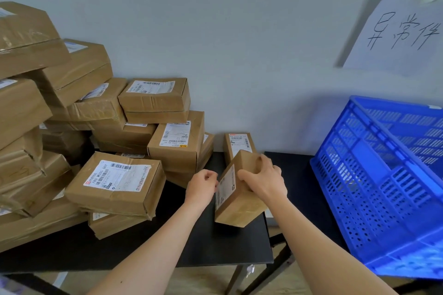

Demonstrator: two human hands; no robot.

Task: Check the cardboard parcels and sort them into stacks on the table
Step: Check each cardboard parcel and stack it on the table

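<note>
Head view: a black tabletop (215,246) stands against a grey wall, and the person's two bare arms reach in over it.
Parcel being checked: a small oblong brown cardboard parcel (242,201) is above the table's right end, tilted. Its near end is low by the table edge and its far end is raised. I cannot tell whether the low end touches the top.
Right hand: the right hand (263,179) is clamped over the parcel's upper end, with the thumb on the near side and the fingers wrapped over the far side. It carries the weight.
Left hand: the left hand (202,185) is curled against the white-labelled face. Whether it pinches that edge or only steadies it, I cannot tell.
Key relation: the long axis runs away from the person and upward. The label faces left, towards the left hand, so the right hand has the real hold for any turn or set-down.
Nearest neighbour: a narrow brown cardboard parcel (237,143) stands on end just behind, by the wall.
Unsorted side: a heap of brown taped cardboard parcels (115,184) covers the table's left, leaning loosely.
Off to the right: a blue slotted plastic crate (383,187) sits tipped beside the table, under a white paper sheet (398,36) with handwriting taped to the wall.
Likely step: inspection, I'd judge, with placing not yet begun.
</note>
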